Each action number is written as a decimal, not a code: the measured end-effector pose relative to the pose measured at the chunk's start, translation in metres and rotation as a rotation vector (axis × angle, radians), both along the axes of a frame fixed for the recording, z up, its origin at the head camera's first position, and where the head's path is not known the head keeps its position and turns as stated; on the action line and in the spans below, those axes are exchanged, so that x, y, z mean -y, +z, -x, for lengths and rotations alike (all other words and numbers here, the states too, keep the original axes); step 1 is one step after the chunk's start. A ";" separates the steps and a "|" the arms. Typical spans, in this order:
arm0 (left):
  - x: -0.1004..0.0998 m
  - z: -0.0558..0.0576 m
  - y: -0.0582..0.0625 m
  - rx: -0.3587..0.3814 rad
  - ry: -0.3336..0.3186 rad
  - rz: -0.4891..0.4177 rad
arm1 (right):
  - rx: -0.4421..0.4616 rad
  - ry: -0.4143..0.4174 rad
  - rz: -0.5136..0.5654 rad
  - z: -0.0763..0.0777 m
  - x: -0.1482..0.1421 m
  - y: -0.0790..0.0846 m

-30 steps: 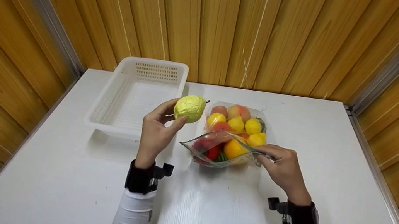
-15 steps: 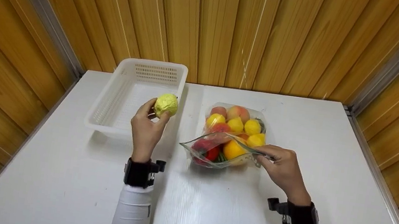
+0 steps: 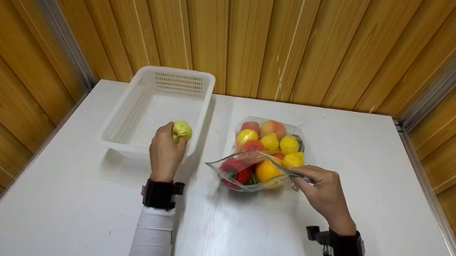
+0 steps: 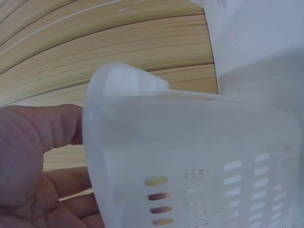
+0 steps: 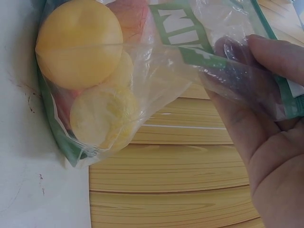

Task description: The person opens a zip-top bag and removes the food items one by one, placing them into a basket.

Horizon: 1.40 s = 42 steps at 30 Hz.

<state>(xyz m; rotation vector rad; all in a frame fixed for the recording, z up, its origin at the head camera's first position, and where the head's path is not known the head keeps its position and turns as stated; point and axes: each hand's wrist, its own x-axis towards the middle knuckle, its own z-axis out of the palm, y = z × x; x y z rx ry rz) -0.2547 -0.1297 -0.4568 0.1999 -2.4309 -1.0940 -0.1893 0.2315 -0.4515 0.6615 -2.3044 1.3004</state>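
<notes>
My left hand (image 3: pixel 165 154) reaches over the near right corner of the white plastic basket (image 3: pixel 118 145), gripping a wrinkled yellow-green fruit (image 3: pixel 182 131) between thumb and fingers inside it. In the left wrist view, the basket wall (image 4: pixel 190 128) hides the fruit and the fingertips, though some yellow shows through its slots. My right hand (image 3: pixel 323 189) pinches the right end of the mouth of a clear zip bag (image 3: pixel 242 187), holding it partly open. Inside the bag are several lemons (image 3: pixel 269 143), an orange (image 3: pixel 267 170), peaches (image 3: pixel 273 128) and red produce (image 3: pixel 234 170).
The basket and the bag stand side by side on a white table (image 3: pixel 220 243), with a narrow strip of tabletop between them. A wood-panelled wall (image 3: pixel 246 32) rises behind the table, and similar panels flank both sides.
My left hand has carried the yellow-green fruit leftward from beside the bag, then lowered it into the basket. The right hand has kept its pinch on the bag, nearly still.
</notes>
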 end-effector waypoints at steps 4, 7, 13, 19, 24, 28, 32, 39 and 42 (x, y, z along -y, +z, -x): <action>0.002 0.002 -0.004 0.055 -0.006 0.053 | 0.000 0.006 0.000 0.000 0.000 0.001; 0.002 0.003 -0.006 0.063 -0.009 0.117 | 0.002 0.003 -0.002 0.000 0.000 0.001; 0.004 0.001 -0.007 0.078 -0.024 0.195 | 0.005 -0.008 -0.012 -0.001 0.000 0.002; 0.005 -0.002 -0.004 0.136 -0.040 0.213 | 0.016 0.005 -0.004 -0.002 0.001 0.003; 0.001 -0.005 0.004 0.083 -0.084 0.144 | 0.007 0.010 -0.003 -0.002 0.000 0.003; -0.011 -0.014 0.019 -0.086 -0.183 0.122 | -0.005 0.019 -0.002 -0.001 0.000 0.003; -0.030 -0.028 0.034 -0.244 -0.312 0.141 | -0.014 0.015 -0.009 -0.001 0.001 0.004; -0.068 -0.053 0.049 -0.271 -0.621 0.152 | -0.023 0.000 -0.017 -0.001 0.002 0.003; -0.083 -0.059 0.048 -0.215 -0.786 0.124 | -0.023 -0.010 -0.019 -0.002 0.003 0.003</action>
